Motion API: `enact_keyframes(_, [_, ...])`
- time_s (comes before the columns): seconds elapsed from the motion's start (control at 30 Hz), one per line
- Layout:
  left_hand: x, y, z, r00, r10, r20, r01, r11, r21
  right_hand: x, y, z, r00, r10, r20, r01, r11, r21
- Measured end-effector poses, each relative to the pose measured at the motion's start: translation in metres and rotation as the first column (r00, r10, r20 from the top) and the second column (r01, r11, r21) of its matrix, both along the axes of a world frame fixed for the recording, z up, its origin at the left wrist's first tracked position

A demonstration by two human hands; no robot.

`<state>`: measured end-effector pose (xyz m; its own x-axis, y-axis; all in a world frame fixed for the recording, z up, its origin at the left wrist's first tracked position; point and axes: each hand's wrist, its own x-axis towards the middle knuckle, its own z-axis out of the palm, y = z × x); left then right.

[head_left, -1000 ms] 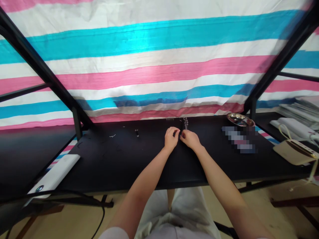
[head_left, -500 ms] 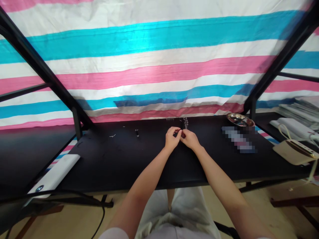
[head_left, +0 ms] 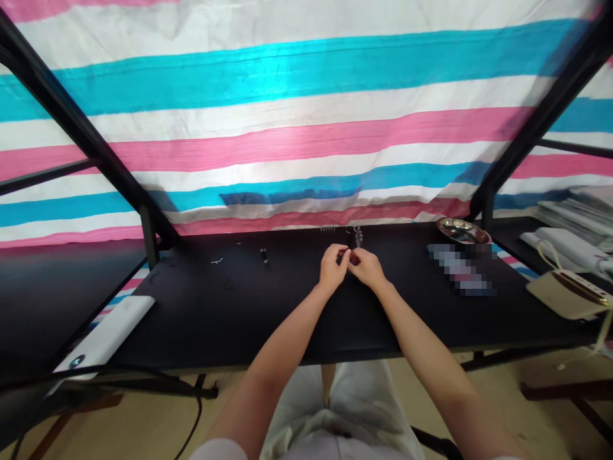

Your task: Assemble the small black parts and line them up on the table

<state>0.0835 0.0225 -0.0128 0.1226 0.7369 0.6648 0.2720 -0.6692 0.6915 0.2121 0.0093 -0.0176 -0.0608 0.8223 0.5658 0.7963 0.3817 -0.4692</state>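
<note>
A row of beads point(head_left: 359, 237) lies on the counter point(head_left: 239, 306), running twelve-to-six, at twelve o'clock from the nearer right hand point(head_left: 368, 267), whose fingertips meet the left hand's point(head_left: 331, 267), any grip hidden.

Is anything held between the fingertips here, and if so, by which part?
Cannot be told: the left hand and right hand meet at the fingertips, which hide whatever might be between them.

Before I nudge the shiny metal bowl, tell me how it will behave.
The metal bowl is probably stiff, and its glossy surface may feel slippery. Being wide and shallow, it seems likelier to slide than tip when pushed.
</note>
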Motion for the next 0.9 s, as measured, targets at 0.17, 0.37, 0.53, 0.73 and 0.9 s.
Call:
enact_keyframes(0.17, [-0.002,0.004,-0.002,0.999,0.030,0.018,-0.029,0.998,-0.050,0.001,0.002,-0.002,0.998,0.012,-0.067,-0.009,0.999,0.039])
enact_keyframes(0.37, [-0.008,0.010,-0.006,0.996,0.084,0.018,-0.081,0.987,-0.136,0.004,0.004,-0.002,0.998,0.009,-0.064,-0.011,1.000,-0.022])
enact_keyframes(0.53, [-0.009,0.010,-0.006,0.997,0.073,-0.006,-0.073,0.985,-0.155,0.004,0.004,0.000,0.999,0.050,0.000,-0.049,0.995,-0.083])
enact_keyframes(0.73, [-0.018,0.000,0.007,0.992,0.019,-0.125,-0.040,0.985,-0.166,-0.002,0.003,0.000,0.993,0.114,0.008,-0.113,0.990,-0.081])
enact_keyframes(0.9, [-0.055,-0.016,0.033,0.925,-0.224,-0.306,0.161,0.962,-0.218,-0.019,0.000,-0.002,0.977,0.208,-0.057,-0.212,0.975,-0.074])
